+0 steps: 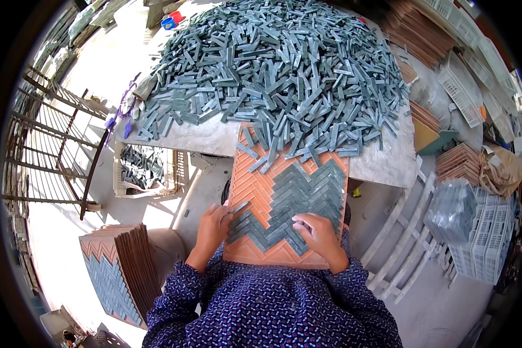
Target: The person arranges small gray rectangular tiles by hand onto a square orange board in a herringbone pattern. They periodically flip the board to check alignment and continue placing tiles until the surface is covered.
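An orange mould tray (255, 174) with herringbone grooves leans from the table edge toward my lap. Grey-green stone strips (298, 188) fill its middle and right in a zigzag pattern, while bare grooves show at the upper left and along the bottom. At the tray's left edge, my left hand (213, 228) is closed with a single stone strip (239, 207) at its fingertips. My right hand (320, 235) rests over the laid strips at the lower right, thumb and fingers curled close together. Whatever is between those fingertips is too small to make out.
A big heap of loose stone strips (284, 69) covers the table (383, 165) beyond the tray. Left stand a crate of strips (122, 191), a metal rack (58, 145) and a stack of filled trays (136, 261). Right are a wooden pallet (388, 235) and white crates (484, 243).
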Tool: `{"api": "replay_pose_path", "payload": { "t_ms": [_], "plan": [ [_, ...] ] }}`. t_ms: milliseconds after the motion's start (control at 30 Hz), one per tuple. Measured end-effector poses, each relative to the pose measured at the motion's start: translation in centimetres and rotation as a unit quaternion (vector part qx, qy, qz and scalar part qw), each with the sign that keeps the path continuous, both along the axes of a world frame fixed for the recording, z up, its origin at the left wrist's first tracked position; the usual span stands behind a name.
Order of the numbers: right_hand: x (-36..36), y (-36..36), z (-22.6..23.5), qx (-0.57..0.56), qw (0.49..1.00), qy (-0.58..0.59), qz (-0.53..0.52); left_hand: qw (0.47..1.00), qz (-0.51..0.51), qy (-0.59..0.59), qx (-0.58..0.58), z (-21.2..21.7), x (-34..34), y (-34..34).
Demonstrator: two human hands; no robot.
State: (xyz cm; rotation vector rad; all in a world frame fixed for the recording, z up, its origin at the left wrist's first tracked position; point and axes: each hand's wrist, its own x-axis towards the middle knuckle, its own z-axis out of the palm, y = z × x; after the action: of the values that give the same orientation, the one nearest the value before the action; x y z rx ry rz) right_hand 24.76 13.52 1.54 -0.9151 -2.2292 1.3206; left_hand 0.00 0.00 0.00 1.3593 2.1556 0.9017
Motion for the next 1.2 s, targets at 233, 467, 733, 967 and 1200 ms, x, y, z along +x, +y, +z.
{"api": "replay_pose_path", "payload": {
  "t_ms": [233,467,733,967,1200],
  "plan": [
    [-0.5,0.4,0.0,0.010,1.000,0.005,0.000,0.998,-0.007,0.049,0.026,-0.4,0.4,0.6],
    [-0.4,0.4,-0.1,0.015,1.000,0.002,-0.002,0.992,-0.047,0.104,0.052,-0.9,0.4,0.7],
    [-4.4,2.6,0.9,0.088,0.996,0.004,-0.004,0.990,-0.040,0.127,0.056,-1.3,1.3,0.5],
    [-13.1,8.1,-0.9,0.205,0.969,-0.097,-0.101,0.993,-0.032,0.094,0.067,-1.4,1.2,0.2],
    [-13.0,9.0,-3.1,0.058,0.986,-0.097,-0.125,0.988,-0.016,0.043,0.147,-1.8,1.3,0.5]
  ]
}}
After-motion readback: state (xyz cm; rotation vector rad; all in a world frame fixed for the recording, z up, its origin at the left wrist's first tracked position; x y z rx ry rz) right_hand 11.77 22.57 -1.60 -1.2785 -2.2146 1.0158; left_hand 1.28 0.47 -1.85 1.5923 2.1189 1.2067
